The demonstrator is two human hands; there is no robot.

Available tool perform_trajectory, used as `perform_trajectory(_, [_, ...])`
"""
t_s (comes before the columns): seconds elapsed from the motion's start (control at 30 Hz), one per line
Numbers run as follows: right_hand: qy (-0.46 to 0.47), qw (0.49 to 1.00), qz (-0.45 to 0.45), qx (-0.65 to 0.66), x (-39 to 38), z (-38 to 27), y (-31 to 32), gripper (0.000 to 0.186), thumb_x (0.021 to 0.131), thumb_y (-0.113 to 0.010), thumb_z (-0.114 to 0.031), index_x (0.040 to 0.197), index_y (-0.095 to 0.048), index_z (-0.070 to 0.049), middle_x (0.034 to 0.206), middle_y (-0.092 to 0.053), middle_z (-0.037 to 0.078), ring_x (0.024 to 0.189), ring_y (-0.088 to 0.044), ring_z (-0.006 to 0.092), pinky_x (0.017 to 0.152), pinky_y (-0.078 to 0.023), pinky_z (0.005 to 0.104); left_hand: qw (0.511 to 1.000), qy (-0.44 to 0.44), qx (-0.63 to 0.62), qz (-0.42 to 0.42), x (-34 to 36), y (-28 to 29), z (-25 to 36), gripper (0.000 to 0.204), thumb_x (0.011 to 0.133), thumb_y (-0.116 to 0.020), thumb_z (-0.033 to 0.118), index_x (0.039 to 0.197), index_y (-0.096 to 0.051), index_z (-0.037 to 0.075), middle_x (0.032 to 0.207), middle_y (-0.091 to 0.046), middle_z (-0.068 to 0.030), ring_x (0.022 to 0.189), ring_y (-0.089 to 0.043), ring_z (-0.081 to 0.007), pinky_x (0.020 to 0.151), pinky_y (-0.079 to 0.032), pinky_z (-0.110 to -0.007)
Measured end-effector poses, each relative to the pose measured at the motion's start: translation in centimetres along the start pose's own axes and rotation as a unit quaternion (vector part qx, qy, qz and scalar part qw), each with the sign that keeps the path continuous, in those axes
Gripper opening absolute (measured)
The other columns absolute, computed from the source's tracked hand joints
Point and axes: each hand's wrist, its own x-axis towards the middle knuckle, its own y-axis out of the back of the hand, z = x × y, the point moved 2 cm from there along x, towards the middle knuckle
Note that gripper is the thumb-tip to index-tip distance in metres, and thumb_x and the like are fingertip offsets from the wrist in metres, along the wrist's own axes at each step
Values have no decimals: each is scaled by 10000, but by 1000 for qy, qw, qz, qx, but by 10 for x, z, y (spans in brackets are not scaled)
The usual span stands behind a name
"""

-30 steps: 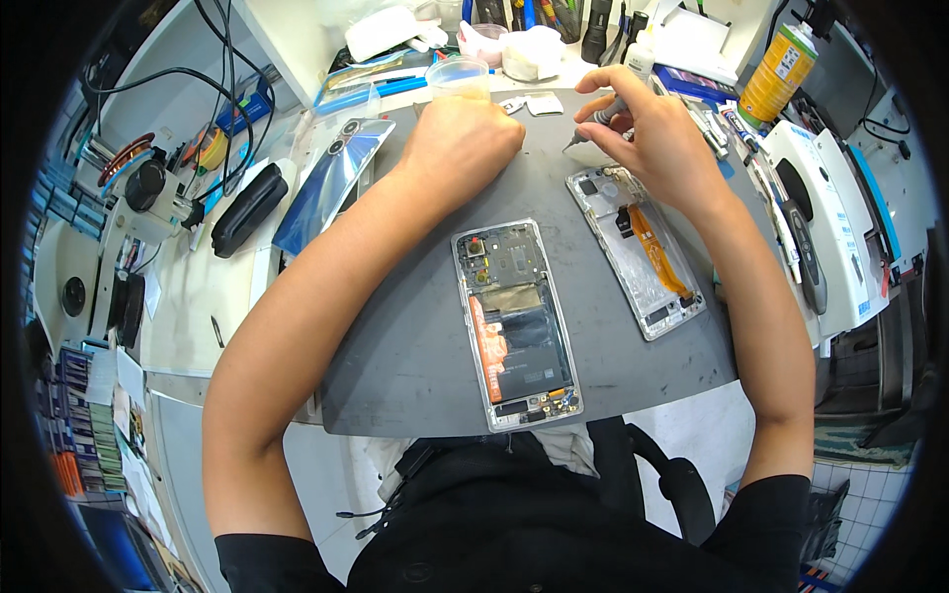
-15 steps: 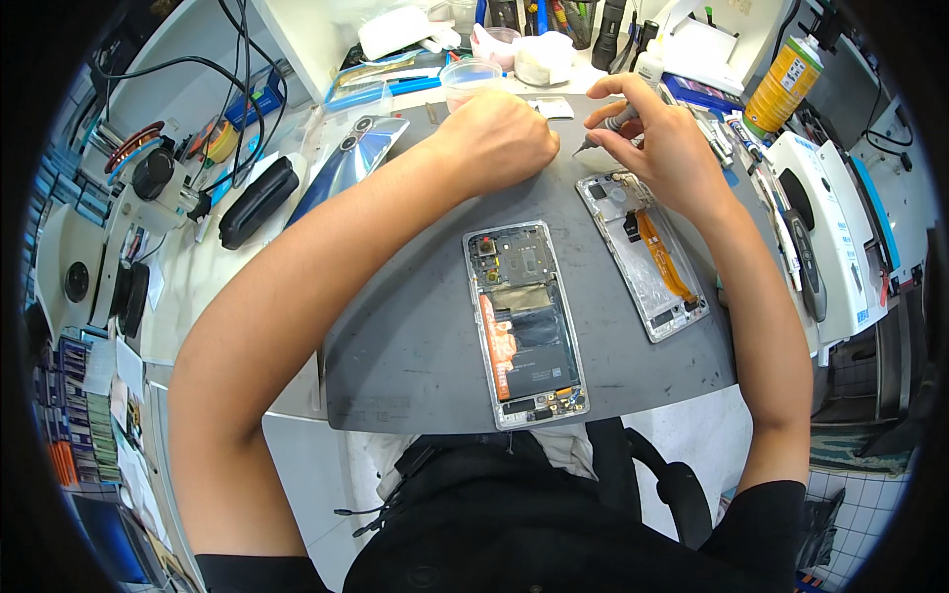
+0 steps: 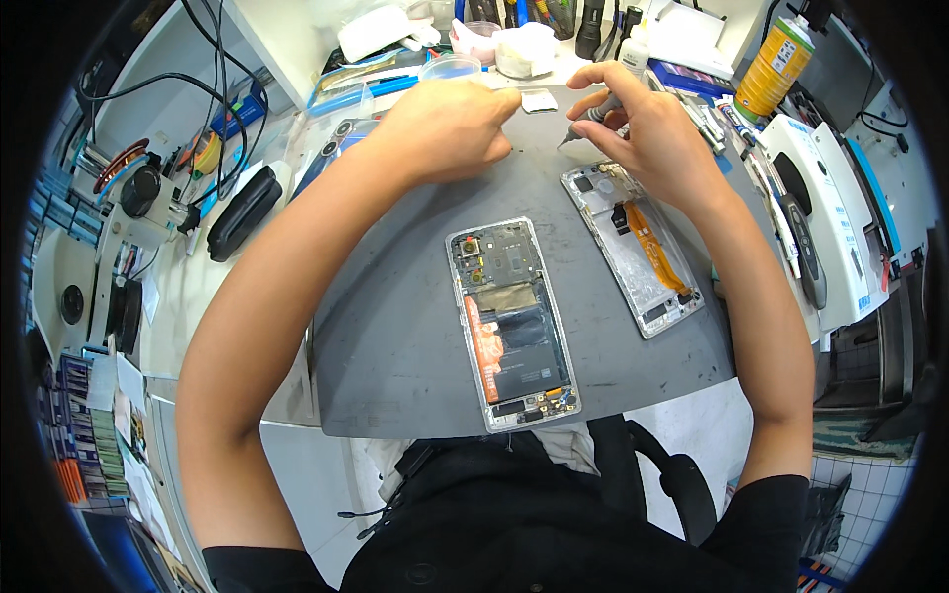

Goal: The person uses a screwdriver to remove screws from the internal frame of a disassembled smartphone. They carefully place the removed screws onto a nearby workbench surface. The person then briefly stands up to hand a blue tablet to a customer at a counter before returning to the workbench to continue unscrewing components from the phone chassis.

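My right hand (image 3: pixel 657 133) grips a slim grey screwdriver (image 3: pixel 597 113) whose thin tip points down and left over the mat. To its left, my left hand (image 3: pixel 445 128) is closed with its fingers bent; whatever they hold is hidden. A small whitish square piece (image 3: pixel 539 101) lies just beyond its fingertips. In the middle of the grey mat (image 3: pixel 395 326) lies an opened phone (image 3: pixel 524 336), its battery and boards showing. Below my right hand is a second phone frame (image 3: pixel 633 247), with an orange flex cable (image 3: pixel 652 259) across it.
A blue phone back cover (image 3: pixel 348 136) lies partly behind my left forearm. At the back stand a clear round tub (image 3: pixel 450 69) and a white bottle (image 3: pixel 635 49). A yellow can (image 3: pixel 776 69) and a white machine (image 3: pixel 816 212) line the right side; a black case (image 3: pixel 245 212) lies left.
My left hand has shifted left and its fingers now reach toward the small square piece. My right hand still holds the screwdriver. The whole view has moved slightly.
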Motion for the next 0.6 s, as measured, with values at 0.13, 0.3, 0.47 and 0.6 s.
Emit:
perform_trajectory(0.13, [-20, 1000, -5, 12, 0, -3, 1, 357, 925, -707, -117, 1243, -545, -102, 993, -753, 66, 796, -716, 171, 701, -553, 314, 997, 35, -40, 52, -3, 12, -3, 189, 850, -526, 213, 881, -577, 34, 753, -627, -192, 755, -630, -382, 675, -489, -490])
perform_trajectory(0.3, [-11, 1000, -4, 8, 1, -4, 0, 372, 915, -710, -75, 1247, -545, -100, 998, -754, 62, 823, -727, 160, 692, -548, 292, 986, 82, -94, 110, -20, 34, 4, 171, 819, -579, 222, 793, -647, 67, 694, -649, -133, 685, -640, -338, 625, -508, -433])
perform_trajectory(0.47, [24, 1000, 1, 9, 1, -9, -4, 368, 912, -711, -89, 1242, -550, -115, 975, -750, 58, 816, -720, 169, 694, -553, 304, 972, 124, -164, 113, -48, 49, 14, 98, 839, -664, 136, 865, -724, 62, 713, -675, -78, 641, -640, -179, 622, -501, -309])
perform_trajectory(0.6, [25, 1000, 7, 2, 0, -15, 0, 348, 908, -715, -125, 1216, -554, -136, 938, -742, 61, 827, -714, 215, 739, -560, 343, 971, 155, -163, 76, -78, 61, 25, 114, 847, -691, 123, 887, -771, 53, 777, -732, -60, 656, -655, -127, 624, -506, -273])
